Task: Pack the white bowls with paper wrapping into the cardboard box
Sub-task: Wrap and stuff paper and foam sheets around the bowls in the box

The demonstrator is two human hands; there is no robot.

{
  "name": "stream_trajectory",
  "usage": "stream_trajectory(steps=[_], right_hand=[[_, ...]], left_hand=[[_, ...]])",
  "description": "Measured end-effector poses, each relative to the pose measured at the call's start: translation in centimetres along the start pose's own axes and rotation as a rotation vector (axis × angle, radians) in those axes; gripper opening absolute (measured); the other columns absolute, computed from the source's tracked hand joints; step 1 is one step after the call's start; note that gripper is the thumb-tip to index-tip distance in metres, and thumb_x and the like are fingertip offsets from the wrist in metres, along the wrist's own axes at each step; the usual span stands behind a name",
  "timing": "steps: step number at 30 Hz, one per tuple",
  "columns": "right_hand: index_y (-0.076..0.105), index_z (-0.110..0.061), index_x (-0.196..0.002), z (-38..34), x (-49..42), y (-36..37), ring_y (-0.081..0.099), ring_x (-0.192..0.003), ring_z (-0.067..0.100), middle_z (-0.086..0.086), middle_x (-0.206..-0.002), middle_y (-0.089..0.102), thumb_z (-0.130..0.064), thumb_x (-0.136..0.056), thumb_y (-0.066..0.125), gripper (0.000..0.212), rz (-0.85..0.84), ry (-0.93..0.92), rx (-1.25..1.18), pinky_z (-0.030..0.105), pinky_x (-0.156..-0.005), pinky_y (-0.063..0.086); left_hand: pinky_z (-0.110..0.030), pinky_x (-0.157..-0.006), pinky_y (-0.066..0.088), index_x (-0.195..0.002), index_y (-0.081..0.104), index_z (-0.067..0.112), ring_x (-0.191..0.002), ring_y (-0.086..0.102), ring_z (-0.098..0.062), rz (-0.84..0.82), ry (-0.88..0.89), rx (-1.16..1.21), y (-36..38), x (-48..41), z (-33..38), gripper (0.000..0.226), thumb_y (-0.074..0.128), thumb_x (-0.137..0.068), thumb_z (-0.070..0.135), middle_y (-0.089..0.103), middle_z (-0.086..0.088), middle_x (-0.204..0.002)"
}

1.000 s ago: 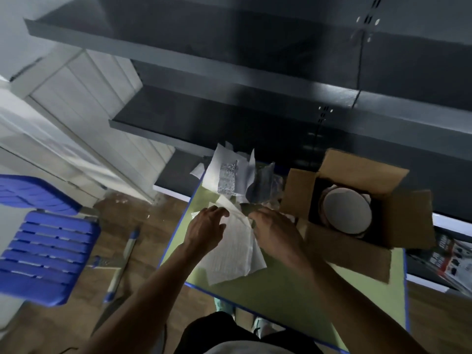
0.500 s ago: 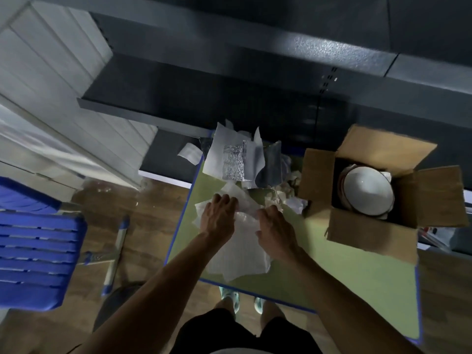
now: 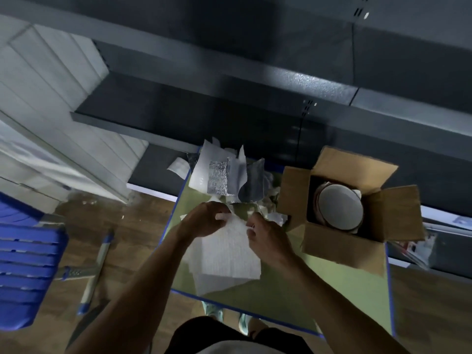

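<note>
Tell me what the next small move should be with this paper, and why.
Probably lift the paper sheet off the table. The left hand and right hand both pinch its far edge, and a bowl sits uncovered in the open box to the right, so the sheet likely goes there next.

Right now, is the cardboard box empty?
No, a white bowl sits inside the open cardboard box, whose flaps are folded outward.
</note>
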State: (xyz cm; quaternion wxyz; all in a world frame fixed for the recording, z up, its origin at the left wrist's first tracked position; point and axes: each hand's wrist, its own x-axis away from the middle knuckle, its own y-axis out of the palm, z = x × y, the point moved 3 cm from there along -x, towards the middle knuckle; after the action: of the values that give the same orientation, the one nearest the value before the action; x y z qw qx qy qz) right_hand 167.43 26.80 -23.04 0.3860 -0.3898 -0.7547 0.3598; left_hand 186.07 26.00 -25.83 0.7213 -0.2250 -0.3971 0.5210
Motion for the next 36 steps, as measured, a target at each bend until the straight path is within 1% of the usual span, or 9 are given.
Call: stream_trajectory(steps=[5,8,13,19,24,28,31,34,36], right_hand=[[0.05,-0.023,-0.104,-0.3,-0.6,-4.7,0.063,-0.083,0.022,0.001,-0.094,0.067,-0.024,-0.098,0.048,0.007,0.068,-0.073,-0.132,0.039,-0.07,0.053],[0.05,-0.026,-0.101,0.3,-1.2,-7.1,0.062,-0.073,0.018,0.0,-0.085,0.065,-0.025,-0.098,0.049,0.004,0.105,-0.093,-0.223,0.044,-0.068,0.054],[0.055,-0.023,-0.109,2.2,-1.1,-11.5,0.062,-0.089,0.01,-0.01,-0.099,0.061,-0.026,-0.098,0.053,0.011,0.115,-0.115,-0.365,0.024,-0.071,0.051],[0.052,-0.027,-0.123,6.5,-0.3,-15.5,0.06,-0.097,0.01,-0.009,-0.111,0.061,-0.036,-0.091,0.06,0.034,0.098,-0.037,-0.501,0.034,-0.078,0.053],[0.059,-0.026,-0.093,10.1,0.6,-18.0,0.063,-0.077,0.013,-0.006,-0.086,0.064,-0.044,-0.083,0.065,0.022,0.086,0.013,-0.452,0.036,-0.066,0.05],[0.061,-0.022,-0.093,12.1,1.6,-19.8,0.061,-0.075,0.013,-0.001,-0.086,0.063,-0.031,-0.089,0.063,0.01,0.132,0.049,-0.381,0.027,-0.059,0.043],[0.056,-0.026,-0.083,13.2,2.3,-21.2,0.059,-0.07,0.015,-0.003,-0.079,0.06,-0.026,-0.09,0.057,0.007,0.257,0.055,-0.301,0.025,-0.053,0.039],[0.064,-0.03,-0.102,14.1,2.4,-22.2,0.058,-0.077,0.015,-0.007,-0.086,0.061,-0.027,-0.09,0.055,0.016,0.378,0.069,-0.219,0.027,-0.06,0.043],[0.062,-0.029,-0.116,14.4,2.4,-22.5,0.061,-0.087,0.019,-0.002,-0.1,0.066,-0.028,-0.091,0.054,0.026,0.415,0.067,-0.191,0.036,-0.071,0.053]], left_hand=[[-0.022,-0.071,0.045,-0.087,0.063,0.036,-0.084,0.06,-0.005,-0.016,-0.079,0.109,-3.0,0.1,2.5,0.015,0.075,-0.079,0.033,0.064,0.015,-0.088],[-0.02,-0.068,0.04,-0.096,0.063,0.033,-0.084,0.056,-0.004,0.01,-0.036,0.095,-4.6,0.2,5.2,0.017,0.073,-0.083,0.036,0.061,0.017,-0.089],[-0.019,-0.064,0.039,-0.081,0.058,0.037,-0.077,0.055,-0.003,0.085,0.039,0.119,-6.1,-0.2,10.0,0.013,0.066,-0.09,0.037,0.058,0.016,-0.08],[-0.013,-0.061,0.046,-0.108,0.067,0.016,-0.084,0.062,-0.011,0.225,0.11,0.177,-6.1,-1.6,14.4,0.018,0.061,-0.095,0.028,0.065,0.004,-0.096],[-0.008,-0.066,0.047,-0.116,0.063,0.012,-0.087,0.062,0.001,0.316,0.164,0.326,-5.3,-2.7,18.3,0.02,0.057,-0.098,0.018,0.063,0.008,-0.099],[-0.006,-0.07,0.047,-0.117,0.06,0.019,-0.088,0.058,0.005,0.337,0.17,0.367,-4.2,-3.6,20.8,0.022,0.061,-0.096,0.017,0.057,0.018,-0.098],[-0.02,-0.079,0.055,-0.124,0.058,0.013,-0.1,0.06,-0.012,0.251,0.221,0.337,-3.0,-4.8,22.1,0.037,0.069,-0.089,0.016,0.06,0.003,-0.111],[-0.036,-0.085,0.057,-0.127,0.058,0.011,-0.105,0.061,-0.021,0.231,0.22,0.36,-2.2,-5.9,23.3,0.044,0.07,-0.086,0.024,0.063,-0.007,-0.116],[-0.032,-0.081,0.057,-0.124,0.06,0.013,-0.1,0.063,-0.018,0.273,0.214,0.292,-1.9,-6.4,24.1,0.035,0.066,-0.091,0.022,0.065,-0.005,-0.111]])
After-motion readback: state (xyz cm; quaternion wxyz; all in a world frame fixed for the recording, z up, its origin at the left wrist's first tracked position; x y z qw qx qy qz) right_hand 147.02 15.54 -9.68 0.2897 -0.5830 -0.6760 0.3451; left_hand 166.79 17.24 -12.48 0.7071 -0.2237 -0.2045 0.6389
